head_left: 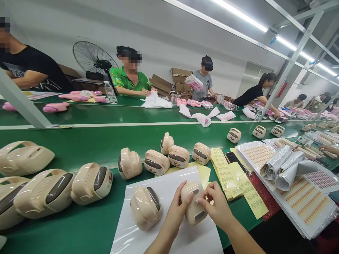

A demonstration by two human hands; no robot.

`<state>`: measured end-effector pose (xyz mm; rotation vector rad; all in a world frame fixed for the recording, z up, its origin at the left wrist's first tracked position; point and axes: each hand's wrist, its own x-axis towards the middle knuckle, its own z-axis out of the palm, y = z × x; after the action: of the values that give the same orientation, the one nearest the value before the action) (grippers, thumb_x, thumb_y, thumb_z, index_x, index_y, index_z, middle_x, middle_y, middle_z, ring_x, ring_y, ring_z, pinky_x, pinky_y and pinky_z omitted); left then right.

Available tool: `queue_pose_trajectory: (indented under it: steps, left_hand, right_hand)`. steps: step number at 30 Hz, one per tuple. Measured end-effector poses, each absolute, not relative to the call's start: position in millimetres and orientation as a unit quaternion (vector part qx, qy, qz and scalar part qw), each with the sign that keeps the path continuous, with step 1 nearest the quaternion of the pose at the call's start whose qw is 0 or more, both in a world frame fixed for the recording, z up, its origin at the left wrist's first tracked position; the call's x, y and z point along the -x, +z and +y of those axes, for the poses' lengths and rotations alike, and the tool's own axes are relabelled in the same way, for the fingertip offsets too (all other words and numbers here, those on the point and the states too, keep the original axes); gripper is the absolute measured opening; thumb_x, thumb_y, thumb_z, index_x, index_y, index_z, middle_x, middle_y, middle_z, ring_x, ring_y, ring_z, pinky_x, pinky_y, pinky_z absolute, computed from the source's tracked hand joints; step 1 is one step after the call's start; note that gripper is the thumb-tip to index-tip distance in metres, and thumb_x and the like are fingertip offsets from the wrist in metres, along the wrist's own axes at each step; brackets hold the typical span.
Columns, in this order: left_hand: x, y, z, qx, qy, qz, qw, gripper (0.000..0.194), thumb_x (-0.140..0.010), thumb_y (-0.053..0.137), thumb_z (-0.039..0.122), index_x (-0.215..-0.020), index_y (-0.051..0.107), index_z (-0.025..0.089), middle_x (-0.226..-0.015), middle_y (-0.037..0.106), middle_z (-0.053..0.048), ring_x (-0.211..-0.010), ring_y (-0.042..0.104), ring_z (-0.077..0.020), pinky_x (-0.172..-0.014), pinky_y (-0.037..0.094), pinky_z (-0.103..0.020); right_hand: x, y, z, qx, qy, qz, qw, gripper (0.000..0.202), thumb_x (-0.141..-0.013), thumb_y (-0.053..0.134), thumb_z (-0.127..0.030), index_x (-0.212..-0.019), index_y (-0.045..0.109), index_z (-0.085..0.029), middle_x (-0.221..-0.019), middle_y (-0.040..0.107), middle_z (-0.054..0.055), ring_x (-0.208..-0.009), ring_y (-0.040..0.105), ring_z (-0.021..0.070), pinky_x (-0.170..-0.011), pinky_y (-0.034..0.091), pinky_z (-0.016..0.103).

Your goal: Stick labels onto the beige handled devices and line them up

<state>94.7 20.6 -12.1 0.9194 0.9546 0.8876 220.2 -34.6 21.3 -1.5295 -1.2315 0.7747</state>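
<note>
My left hand [178,206] is wrapped round the left side of a cream plastic housing [192,211], which shows a face with two dark oblong pads. At its right side my right hand [215,201] pinches with thumb and forefinger against the surface; a small whitish bit shows at the fingertips, too small to make out. Under both hands lies a white sheet [124,227]. Another cream housing [146,208] with a dark window rests on that sheet, left of my left hand. Yellow sticker sheets [227,173] lie to the right.
More cream housings [92,183] stand left and behind on the green belt [87,141]. At the right are a dark phone [237,160], silvery rolls [284,169] and printed label sheets [304,201]. Several people work across the belt among pink items; a metal post [23,100] rises at left.
</note>
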Motion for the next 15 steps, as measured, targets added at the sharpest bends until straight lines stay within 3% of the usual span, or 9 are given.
queue_pose_trajectory:
  steps: [3, 5, 7, 9, 12, 15]
  left_hand:
    - [-93, -6, 17, -0.379, 0.410, 0.419, 0.716, 0.070, -0.061, 0.062, 0.060, -0.119, 0.047, 0.025, -0.126, 0.054, -0.008, -0.113, 0.050, -0.0297, -0.094, 0.040, -0.040]
    - [-92, 0, 13, -0.330, 0.406, 0.384, 0.761, 0.065, -0.065, 0.058, 0.060, -0.118, 0.049, 0.024, -0.123, 0.058, -0.008, -0.112, 0.052, -0.0288, -0.093, 0.040, -0.040]
    - [-91, 5, 8, -0.282, 0.389, 0.340, 0.808, 0.062, -0.068, 0.055, 0.062, -0.114, 0.052, 0.020, -0.117, 0.061, -0.010, -0.111, 0.052, -0.0299, -0.093, 0.041, -0.042]
    - [-91, 8, 3, -0.275, 0.391, 0.318, 0.819, 0.062, -0.068, 0.056, 0.061, -0.114, 0.053, 0.019, -0.114, 0.063, -0.011, -0.111, 0.052, -0.0311, -0.093, 0.041, -0.043]
    - [-92, 6, -5, -0.321, 0.435, 0.314, 0.781, 0.073, -0.060, 0.070, 0.051, -0.122, 0.044, 0.022, -0.120, 0.058, -0.010, -0.113, 0.050, -0.0298, -0.096, 0.038, -0.040]
    - [-91, 1, -12, -0.385, 0.435, 0.256, 0.773, 0.101, -0.049, 0.080, 0.042, -0.132, 0.026, 0.024, -0.135, 0.044, -0.013, -0.113, 0.050, -0.0301, -0.093, 0.039, -0.040]
  right_hand:
    - [-227, 7, -39, 0.587, 0.340, -0.450, 0.581, 0.025, -0.075, 0.057, -0.046, -0.073, 0.056, -0.021, -0.083, 0.049, 0.003, -0.082, 0.052, 0.0181, -0.072, 0.045, 0.030]
    - [-230, -7, -42, 0.583, 0.354, -0.388, 0.620, 0.037, -0.073, 0.058, -0.054, -0.095, 0.056, -0.025, -0.105, 0.053, 0.006, -0.105, 0.048, 0.0219, -0.085, 0.043, 0.034]
    - [-228, -21, -45, 0.559, 0.408, -0.357, 0.628, 0.065, -0.065, 0.064, -0.058, -0.119, 0.046, -0.029, -0.131, 0.042, 0.008, -0.122, 0.039, 0.0248, -0.094, 0.038, 0.037]
    - [-224, -29, -48, 0.516, 0.463, -0.344, 0.633, 0.085, -0.059, 0.068, -0.060, -0.131, 0.034, -0.031, -0.143, 0.030, 0.008, -0.127, 0.033, 0.0262, -0.098, 0.035, 0.039]
    - [-220, -25, -48, 0.496, 0.485, -0.295, 0.656, 0.088, -0.062, 0.068, -0.056, -0.136, 0.027, -0.031, -0.145, 0.028, 0.007, -0.127, 0.035, 0.0254, -0.099, 0.035, 0.038]
    - [-219, -9, -44, 0.544, 0.488, -0.224, 0.644, 0.076, -0.066, 0.065, -0.055, -0.132, 0.036, -0.030, -0.141, 0.036, 0.006, -0.124, 0.039, 0.0254, -0.097, 0.038, 0.038]
